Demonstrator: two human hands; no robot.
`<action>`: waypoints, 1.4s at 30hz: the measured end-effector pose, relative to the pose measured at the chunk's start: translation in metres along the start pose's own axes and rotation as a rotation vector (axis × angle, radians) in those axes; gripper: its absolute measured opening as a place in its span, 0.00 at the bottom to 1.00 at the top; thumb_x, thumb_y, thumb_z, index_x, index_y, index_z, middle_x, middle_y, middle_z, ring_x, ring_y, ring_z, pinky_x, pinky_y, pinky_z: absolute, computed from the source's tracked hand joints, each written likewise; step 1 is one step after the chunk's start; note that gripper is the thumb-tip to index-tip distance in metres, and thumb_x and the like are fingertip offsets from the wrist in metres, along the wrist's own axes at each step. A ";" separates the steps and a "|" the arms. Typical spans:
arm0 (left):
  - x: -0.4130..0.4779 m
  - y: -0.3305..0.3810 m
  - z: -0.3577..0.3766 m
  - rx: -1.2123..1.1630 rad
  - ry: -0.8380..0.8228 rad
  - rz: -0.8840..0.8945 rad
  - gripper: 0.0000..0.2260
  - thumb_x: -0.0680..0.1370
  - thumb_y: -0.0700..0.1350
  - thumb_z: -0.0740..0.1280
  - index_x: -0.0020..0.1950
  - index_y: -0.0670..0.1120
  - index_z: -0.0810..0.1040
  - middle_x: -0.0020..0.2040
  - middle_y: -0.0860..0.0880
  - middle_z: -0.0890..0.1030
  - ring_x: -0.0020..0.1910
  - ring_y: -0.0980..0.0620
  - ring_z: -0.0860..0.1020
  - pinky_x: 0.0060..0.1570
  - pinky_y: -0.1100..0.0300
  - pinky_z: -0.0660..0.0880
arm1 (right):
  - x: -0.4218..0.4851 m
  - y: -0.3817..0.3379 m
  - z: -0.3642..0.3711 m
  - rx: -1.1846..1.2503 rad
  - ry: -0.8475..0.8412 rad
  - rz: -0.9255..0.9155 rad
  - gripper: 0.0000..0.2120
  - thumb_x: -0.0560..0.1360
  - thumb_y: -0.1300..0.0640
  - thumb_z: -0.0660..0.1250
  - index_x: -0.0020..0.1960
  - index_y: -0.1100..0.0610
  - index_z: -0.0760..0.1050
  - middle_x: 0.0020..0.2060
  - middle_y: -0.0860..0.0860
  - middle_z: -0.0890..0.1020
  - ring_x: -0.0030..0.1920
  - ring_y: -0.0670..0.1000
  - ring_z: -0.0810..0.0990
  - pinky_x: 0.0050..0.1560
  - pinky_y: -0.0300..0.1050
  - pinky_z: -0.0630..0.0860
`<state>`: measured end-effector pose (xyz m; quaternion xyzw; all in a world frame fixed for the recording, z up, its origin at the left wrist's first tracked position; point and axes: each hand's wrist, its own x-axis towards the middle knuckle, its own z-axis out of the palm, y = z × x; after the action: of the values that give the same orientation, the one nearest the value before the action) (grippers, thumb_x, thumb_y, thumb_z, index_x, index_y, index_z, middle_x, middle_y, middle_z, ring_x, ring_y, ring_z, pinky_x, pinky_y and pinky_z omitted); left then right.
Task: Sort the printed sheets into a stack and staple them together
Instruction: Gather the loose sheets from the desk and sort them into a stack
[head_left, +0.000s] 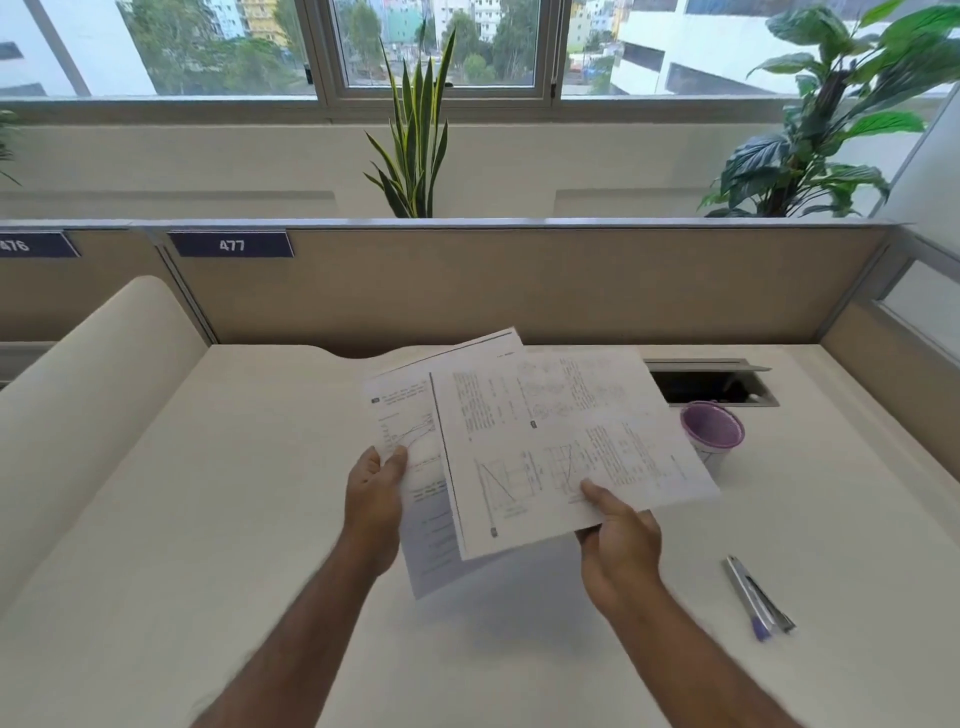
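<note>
Held above the desk (208, 519), centre of frame: printed sheets, in two lots, fanned and overlapping, not squared into one stack.

Left hand (375, 499): closed on the left edge of the rear sheet (400, 415), thumb on the printed face, fingers behind. Sheet tilted, bore a small graph and lines of text; lower part hung down behind the front lot, in shadow.

Right hand (621, 540): closed on the lower edge of the front sheets (561, 441), thumb on top near a line chart. Number of sheets in this lot could not be told; at least two edges showed at the upper end. Printed with columns of text, diagrams and charts, too blurred to read.

Lower right of frame, lying flat on the desk: stapler (761, 597), silver and dark with a blue tip, well apart from both hands.

Right of centre, just beside the right edge of the front sheets: small cup (712, 431) with purple rim, upright, partly hidden by the paper.

Behind the cup: cable hatch (711, 382) in the desk, lid raised.

Upper left of frame: partition (519, 291) carried number plate 477 (231, 244).

Top of frame, behind the partition: narrow-leaved plant (415, 140) at centre, broad-leaved plant (821, 140) at right, window (441, 47) beyond.
</note>
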<state>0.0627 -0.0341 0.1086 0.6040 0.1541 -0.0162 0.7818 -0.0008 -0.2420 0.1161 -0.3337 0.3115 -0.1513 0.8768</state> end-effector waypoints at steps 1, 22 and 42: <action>-0.002 -0.001 0.002 -0.029 0.016 -0.013 0.08 0.83 0.40 0.60 0.56 0.41 0.78 0.48 0.42 0.85 0.41 0.45 0.84 0.42 0.51 0.83 | -0.002 0.006 0.002 0.031 0.023 0.011 0.24 0.71 0.73 0.68 0.65 0.59 0.74 0.56 0.54 0.83 0.54 0.55 0.83 0.44 0.44 0.84; -0.004 0.007 -0.002 0.091 -0.147 0.072 0.07 0.79 0.39 0.67 0.57 0.43 0.79 0.51 0.45 0.88 0.48 0.42 0.86 0.42 0.50 0.84 | 0.049 -0.033 -0.051 0.014 -0.042 0.116 0.17 0.63 0.45 0.73 0.45 0.55 0.76 0.43 0.52 0.83 0.39 0.52 0.83 0.36 0.43 0.81; -0.006 -0.016 -0.004 -0.155 0.141 -0.292 0.14 0.80 0.38 0.59 0.62 0.35 0.78 0.59 0.37 0.83 0.52 0.39 0.82 0.53 0.46 0.78 | 0.042 -0.020 -0.073 -0.486 -0.012 0.118 0.07 0.73 0.63 0.71 0.50 0.64 0.78 0.50 0.62 0.85 0.48 0.62 0.83 0.47 0.57 0.81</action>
<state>0.0523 -0.0352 0.0944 0.5129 0.2954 -0.0750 0.8025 -0.0168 -0.3123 0.0686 -0.5170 0.3526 -0.0185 0.7798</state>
